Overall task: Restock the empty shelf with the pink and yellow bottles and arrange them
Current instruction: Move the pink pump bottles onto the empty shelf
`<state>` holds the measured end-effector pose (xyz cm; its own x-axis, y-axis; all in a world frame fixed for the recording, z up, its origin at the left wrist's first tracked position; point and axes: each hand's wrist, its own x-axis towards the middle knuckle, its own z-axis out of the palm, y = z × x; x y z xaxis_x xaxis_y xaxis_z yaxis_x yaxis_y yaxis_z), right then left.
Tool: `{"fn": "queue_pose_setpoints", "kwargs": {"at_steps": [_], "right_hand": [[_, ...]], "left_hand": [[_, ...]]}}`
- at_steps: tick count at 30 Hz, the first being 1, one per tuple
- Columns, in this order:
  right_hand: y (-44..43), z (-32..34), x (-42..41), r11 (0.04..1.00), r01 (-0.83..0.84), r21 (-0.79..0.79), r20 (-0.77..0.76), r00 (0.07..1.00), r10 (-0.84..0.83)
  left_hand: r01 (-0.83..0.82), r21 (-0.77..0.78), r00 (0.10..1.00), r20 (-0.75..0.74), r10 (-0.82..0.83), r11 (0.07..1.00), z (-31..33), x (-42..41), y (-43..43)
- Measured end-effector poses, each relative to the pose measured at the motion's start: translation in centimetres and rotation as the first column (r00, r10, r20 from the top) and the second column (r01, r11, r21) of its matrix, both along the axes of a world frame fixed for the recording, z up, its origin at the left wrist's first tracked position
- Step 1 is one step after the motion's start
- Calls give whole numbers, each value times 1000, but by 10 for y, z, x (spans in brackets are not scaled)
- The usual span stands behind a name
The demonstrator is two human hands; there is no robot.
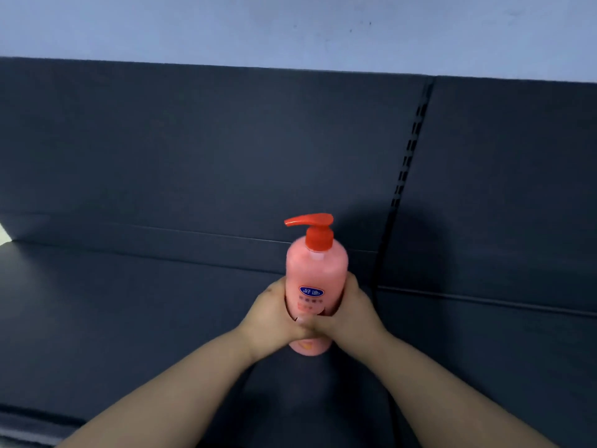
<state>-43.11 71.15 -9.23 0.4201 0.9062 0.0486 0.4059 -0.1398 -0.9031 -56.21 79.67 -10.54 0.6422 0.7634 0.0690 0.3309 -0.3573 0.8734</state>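
Note:
A pink bottle (316,273) with a red pump top and a blue oval label stands upright over the dark shelf board (129,318), its nozzle pointing left. My left hand (274,313) grips its lower left side and my right hand (350,310) grips its lower right side. Both thumbs meet across the front of the bottle. The bottle's base shows just below my hands, and I cannot tell whether it touches the board. No yellow bottle is in view.
The dark back panel (226,150) rises behind the shelf, with a slotted upright (408,150) to the right of the bottle. A second shelf section (500,334) continues on the right. A pale wall (290,27) runs above.

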Motion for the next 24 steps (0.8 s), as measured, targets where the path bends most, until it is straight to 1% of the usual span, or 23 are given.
{"fn": "queue_pose_setpoints", "kwargs": {"at_steps": [3, 5, 9, 13, 21, 24], "right_hand": [[12, 1, 0, 1000, 23, -20, 45, 999, -23], [21, 2, 2, 998, 40, -45, 77, 996, -36], [39, 6, 10, 993, 69, -100, 163, 985, -52], [54, 9, 17, 984, 101, -149, 194, 978, -71], [73, 11, 26, 961, 143, -236, 265, 961, -78], [77, 12, 28, 956, 156, -250, 269, 959, -86]], "left_hand": [[46, -16, 999, 18, -46, 999, -3, 3, 15], [47, -6, 999, -7, -47, 999, -6, 7, 26], [18, 80, 990, -137, -7, 997, -17, 20, 52], [-16, 172, 981, -190, 49, 985, -11, 31, 62], [8, 239, 949, -309, 68, 971, -9, 41, 80], [11, 262, 932, -353, 85, 965, -9, 45, 86]]}}
